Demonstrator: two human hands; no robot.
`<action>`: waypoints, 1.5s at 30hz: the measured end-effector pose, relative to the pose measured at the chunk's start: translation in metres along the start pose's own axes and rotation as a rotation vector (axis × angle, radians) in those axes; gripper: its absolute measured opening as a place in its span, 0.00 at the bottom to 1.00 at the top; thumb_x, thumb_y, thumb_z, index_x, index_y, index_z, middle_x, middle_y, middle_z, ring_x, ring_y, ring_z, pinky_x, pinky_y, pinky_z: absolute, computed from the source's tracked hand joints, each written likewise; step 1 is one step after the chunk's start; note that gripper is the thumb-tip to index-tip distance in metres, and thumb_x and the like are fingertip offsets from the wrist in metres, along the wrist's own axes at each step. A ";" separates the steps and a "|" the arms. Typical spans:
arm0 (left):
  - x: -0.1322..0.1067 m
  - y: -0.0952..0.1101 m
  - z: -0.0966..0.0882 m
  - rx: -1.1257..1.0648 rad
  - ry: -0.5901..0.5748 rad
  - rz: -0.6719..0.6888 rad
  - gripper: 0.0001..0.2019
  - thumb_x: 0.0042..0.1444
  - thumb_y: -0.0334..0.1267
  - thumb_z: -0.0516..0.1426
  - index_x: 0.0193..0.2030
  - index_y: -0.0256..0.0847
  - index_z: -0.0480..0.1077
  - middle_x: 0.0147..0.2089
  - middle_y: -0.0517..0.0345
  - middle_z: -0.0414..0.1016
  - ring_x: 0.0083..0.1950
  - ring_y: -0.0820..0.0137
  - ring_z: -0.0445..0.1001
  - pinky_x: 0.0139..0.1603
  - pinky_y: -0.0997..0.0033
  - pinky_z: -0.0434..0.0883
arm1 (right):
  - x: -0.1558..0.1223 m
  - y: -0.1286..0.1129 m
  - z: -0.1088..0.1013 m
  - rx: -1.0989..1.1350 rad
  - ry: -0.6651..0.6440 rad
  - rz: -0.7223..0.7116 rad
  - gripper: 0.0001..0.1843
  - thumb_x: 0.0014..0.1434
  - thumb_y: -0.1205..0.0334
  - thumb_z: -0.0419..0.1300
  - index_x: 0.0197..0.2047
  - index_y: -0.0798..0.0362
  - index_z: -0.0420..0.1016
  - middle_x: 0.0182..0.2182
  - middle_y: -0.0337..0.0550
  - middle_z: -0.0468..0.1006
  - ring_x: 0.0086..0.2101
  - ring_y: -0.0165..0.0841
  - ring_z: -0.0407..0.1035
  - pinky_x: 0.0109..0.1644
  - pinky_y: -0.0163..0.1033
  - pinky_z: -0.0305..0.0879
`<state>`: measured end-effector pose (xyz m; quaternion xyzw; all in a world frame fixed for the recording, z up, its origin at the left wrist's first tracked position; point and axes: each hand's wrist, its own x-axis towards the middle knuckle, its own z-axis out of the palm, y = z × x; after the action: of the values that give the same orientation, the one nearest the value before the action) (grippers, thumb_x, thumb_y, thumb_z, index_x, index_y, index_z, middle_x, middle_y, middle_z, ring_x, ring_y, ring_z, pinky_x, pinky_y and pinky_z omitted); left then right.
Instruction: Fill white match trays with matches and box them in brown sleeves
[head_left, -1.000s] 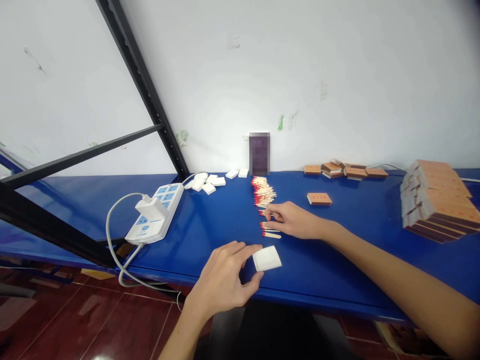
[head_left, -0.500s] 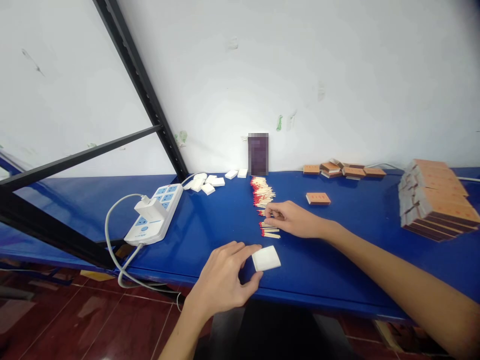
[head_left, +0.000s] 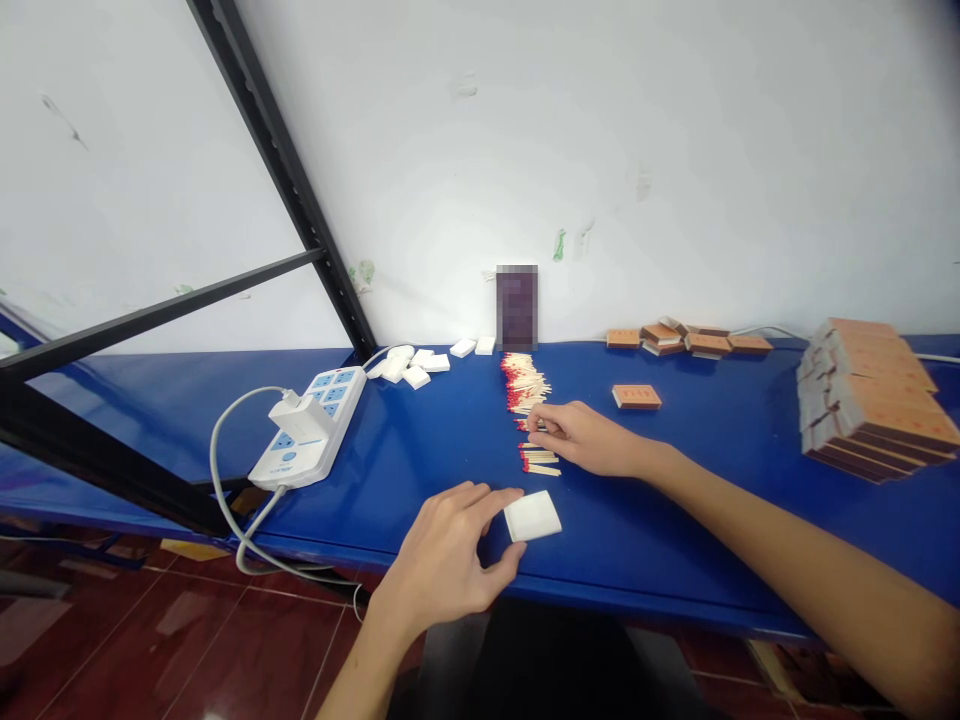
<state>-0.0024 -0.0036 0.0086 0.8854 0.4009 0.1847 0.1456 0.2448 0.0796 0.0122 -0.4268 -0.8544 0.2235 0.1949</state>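
Note:
My left hand (head_left: 454, 550) is at the table's front edge, with thumb and index finger on either side of a small white matchbox tray (head_left: 533, 516) lying on the blue top. My right hand (head_left: 577, 435) is closed, its fingertips pinched down on a few red-headed matches (head_left: 523, 425); the fingers partly hide them. Just below its fingers lies a short row of loose matches (head_left: 540, 459). Behind it is a larger heap of matches (head_left: 525, 382), heads pointing left.
Several white trays (head_left: 416, 368) lie at the back left, beside a power strip (head_left: 319, 430) with a plug and cable. One orange matchbox (head_left: 636, 397) lies right of the heap; more matchboxes (head_left: 706, 345) are by the wall. A stacked block of matchboxes (head_left: 874, 400) stands at the right.
My right hand's fingers have shifted very slightly over the matches. My left hand and the white tray stay where they were.

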 end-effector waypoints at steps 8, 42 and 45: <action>-0.002 0.000 0.000 -0.002 0.015 0.004 0.22 0.58 0.38 0.61 0.59 0.42 0.71 0.35 0.56 0.74 0.40 0.60 0.73 0.50 0.59 0.70 | 0.000 -0.005 -0.005 -0.004 -0.006 0.028 0.15 0.68 0.52 0.52 0.40 0.53 0.74 0.21 0.33 0.66 0.23 0.29 0.57 0.29 0.35 0.50; -0.003 0.000 0.000 0.007 0.020 -0.008 0.21 0.59 0.39 0.60 0.59 0.44 0.71 0.36 0.56 0.74 0.40 0.61 0.73 0.44 0.62 0.70 | -0.008 -0.029 -0.007 -0.192 -0.117 0.060 0.11 0.65 0.62 0.57 0.42 0.52 0.82 0.40 0.49 0.81 0.41 0.41 0.74 0.42 0.40 0.64; -0.002 0.000 0.000 0.004 0.022 0.002 0.20 0.59 0.39 0.60 0.59 0.44 0.71 0.36 0.56 0.74 0.40 0.61 0.73 0.42 0.64 0.68 | -0.009 -0.030 -0.010 -0.153 -0.135 0.056 0.13 0.66 0.61 0.56 0.41 0.53 0.82 0.40 0.49 0.81 0.40 0.39 0.74 0.43 0.40 0.65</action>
<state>-0.0036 -0.0049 0.0081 0.8840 0.4018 0.1941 0.1394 0.2358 0.0578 0.0359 -0.4480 -0.8679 0.1911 0.0975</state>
